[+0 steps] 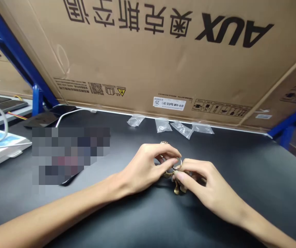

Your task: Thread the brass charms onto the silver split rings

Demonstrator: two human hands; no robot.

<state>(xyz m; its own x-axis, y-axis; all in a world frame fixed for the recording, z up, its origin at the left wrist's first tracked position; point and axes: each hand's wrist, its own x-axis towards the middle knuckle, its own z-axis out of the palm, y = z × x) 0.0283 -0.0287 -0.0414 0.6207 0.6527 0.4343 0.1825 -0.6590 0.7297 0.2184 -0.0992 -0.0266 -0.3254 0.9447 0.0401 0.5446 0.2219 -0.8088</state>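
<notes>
A silver-coloured metal ring (179,164), like a key ring, is held up between my two hands over the dark tabletop. My left hand (150,167) pinches it from the left between thumb and bent fingers. From the right, my right hand (207,184) closes thumb and forefinger at the ring's lower edge. Brass-coloured metal pieces (177,188) hang below the fingertips; the fingers cover part of them, and I cannot tell whether they are keys or charms. A further bit of metal (164,142) shows just behind my left knuckles.
Several small clear plastic bags (163,125) lie along the table's back edge. Behind them stands a large cardboard box (137,62) between blue metal posts (36,100). On the left are a blurred-out device, a white cable (60,119) and a white-and-blue box (2,144).
</notes>
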